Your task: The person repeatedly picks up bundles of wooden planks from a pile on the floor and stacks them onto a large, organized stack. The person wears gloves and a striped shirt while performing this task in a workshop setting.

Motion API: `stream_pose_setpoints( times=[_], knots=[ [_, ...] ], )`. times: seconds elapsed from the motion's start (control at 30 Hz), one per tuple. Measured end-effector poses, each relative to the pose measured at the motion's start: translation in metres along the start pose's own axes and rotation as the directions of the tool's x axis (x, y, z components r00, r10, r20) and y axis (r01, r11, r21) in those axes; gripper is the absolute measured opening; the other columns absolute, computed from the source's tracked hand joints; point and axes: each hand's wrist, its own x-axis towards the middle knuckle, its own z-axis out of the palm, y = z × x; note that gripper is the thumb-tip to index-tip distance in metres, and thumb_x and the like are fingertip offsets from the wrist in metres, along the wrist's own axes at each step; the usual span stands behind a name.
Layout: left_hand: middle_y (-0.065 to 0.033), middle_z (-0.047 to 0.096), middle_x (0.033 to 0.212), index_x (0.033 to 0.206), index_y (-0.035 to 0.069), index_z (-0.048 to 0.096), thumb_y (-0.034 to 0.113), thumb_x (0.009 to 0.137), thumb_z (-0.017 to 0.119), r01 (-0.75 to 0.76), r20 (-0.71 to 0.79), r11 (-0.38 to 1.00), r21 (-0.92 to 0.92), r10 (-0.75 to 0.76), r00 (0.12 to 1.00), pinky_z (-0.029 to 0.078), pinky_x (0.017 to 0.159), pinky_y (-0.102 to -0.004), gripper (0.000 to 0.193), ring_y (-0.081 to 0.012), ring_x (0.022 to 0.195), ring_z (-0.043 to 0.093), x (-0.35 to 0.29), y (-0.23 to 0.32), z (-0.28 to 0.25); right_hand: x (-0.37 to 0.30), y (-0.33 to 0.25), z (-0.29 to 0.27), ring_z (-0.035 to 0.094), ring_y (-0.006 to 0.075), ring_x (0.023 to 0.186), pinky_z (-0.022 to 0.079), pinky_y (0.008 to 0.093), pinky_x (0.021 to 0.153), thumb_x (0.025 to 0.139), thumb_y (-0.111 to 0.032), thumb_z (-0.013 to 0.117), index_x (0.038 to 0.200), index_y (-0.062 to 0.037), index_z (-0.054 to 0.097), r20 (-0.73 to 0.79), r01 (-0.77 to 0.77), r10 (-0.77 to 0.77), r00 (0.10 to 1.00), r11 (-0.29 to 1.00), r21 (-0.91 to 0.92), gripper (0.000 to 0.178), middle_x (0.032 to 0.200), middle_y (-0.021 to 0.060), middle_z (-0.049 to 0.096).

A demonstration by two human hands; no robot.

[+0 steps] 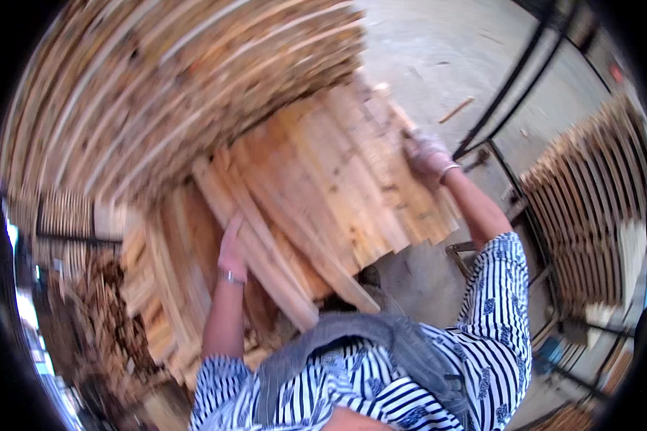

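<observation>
A layer of pale wooden boards (316, 172) lies side by side in front of me, with uneven near ends. My left hand (232, 251), in a light pinkish glove, is closed at the left edge of a loose narrow board (262, 262) that slants over the others toward my waist. Another narrow board (316, 262) lies askew just right of it. At the right side of the layer my right hand (428, 154), gloved too, is closed on the edge of the outermost board (401, 118). Motion smears the fingers of both hands.
A tall stack of boards (194, 86) rises at the far left. On the right stand a black metal frame (499, 108) and a rack of stacked boards (589, 208). Broken wood scraps (115, 316) heap at the left. A wood sliver (456, 109) lies on the concrete floor (417, 43).
</observation>
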Motion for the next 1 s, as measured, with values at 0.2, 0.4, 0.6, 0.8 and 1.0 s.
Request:
stream_pose_setpoints(
  times=[0.2,0.4,0.6,0.8,1.0],
  knots=[
    [-0.0086,0.070,0.116,0.127,0.013,0.061,0.037,0.087,0.073,0.085,-0.008,0.992,0.096,-0.084,0.996,0.058,0.085,-0.0489,0.048,-0.0284,0.103,0.068,-0.006,0.006,-0.025,-0.022,-0.089,-0.012,0.062,0.0410,0.109,0.049,0.0450,0.096,0.095,-0.043,0.059,0.126,-0.0096,0.064,-0.193,0.080,-0.156,0.969,0.932,-0.353,0.046,0.127,0.0227,0.063],
    [-0.0165,0.067,0.119,0.133,0.008,0.056,0.037,0.083,0.071,0.135,0.260,0.987,-0.085,-0.108,0.960,0.056,0.089,-0.0545,0.061,-0.0370,0.104,0.067,0.007,0.003,-0.035,-0.140,-0.263,0.062,0.062,0.0387,0.111,0.051,0.0464,0.095,0.084,-0.037,0.072,0.123,-0.0059,0.059,0.171,0.495,-0.481,0.860,0.868,-0.043,0.052,0.112,0.0237,0.065],
    [-0.0153,0.067,0.120,0.133,0.007,0.055,0.041,0.086,0.067,-0.103,0.325,0.985,-0.139,0.144,0.935,0.056,0.094,-0.0451,0.059,-0.0314,0.104,0.067,-0.007,0.002,-0.010,-0.108,-0.264,0.055,0.066,0.0281,0.103,0.054,0.0387,0.092,0.090,-0.028,0.067,0.140,-0.0018,0.051,0.152,0.159,-0.392,0.907,0.655,0.739,0.058,0.120,0.0160,0.066],
    [-0.0094,0.061,0.125,0.134,0.010,0.054,0.044,0.088,0.067,-0.211,0.359,0.970,-0.124,0.242,0.901,0.052,0.098,-0.0393,0.059,-0.0239,0.111,0.061,-0.015,0.011,0.057,-0.118,-0.289,0.017,0.066,0.0146,0.091,0.062,0.0327,0.071,0.098,-0.028,0.063,0.143,-0.0102,0.045,0.296,-0.471,-0.525,0.798,-0.236,0.850,0.052,0.114,0.0070,0.064],
    [-0.0129,0.062,0.124,0.137,0.004,0.052,0.038,0.087,0.069,-0.309,0.312,0.941,0.138,0.255,0.915,0.049,0.103,-0.0389,0.063,-0.0264,0.114,0.062,-0.012,0.007,0.095,-0.116,-0.253,-0.025,0.070,0.0142,0.089,0.062,0.0320,0.073,0.092,-0.033,0.072,0.138,-0.0018,0.050,0.233,-0.215,-0.346,0.909,0.091,0.972,0.060,0.110,0.0109,0.068]
  ],
)
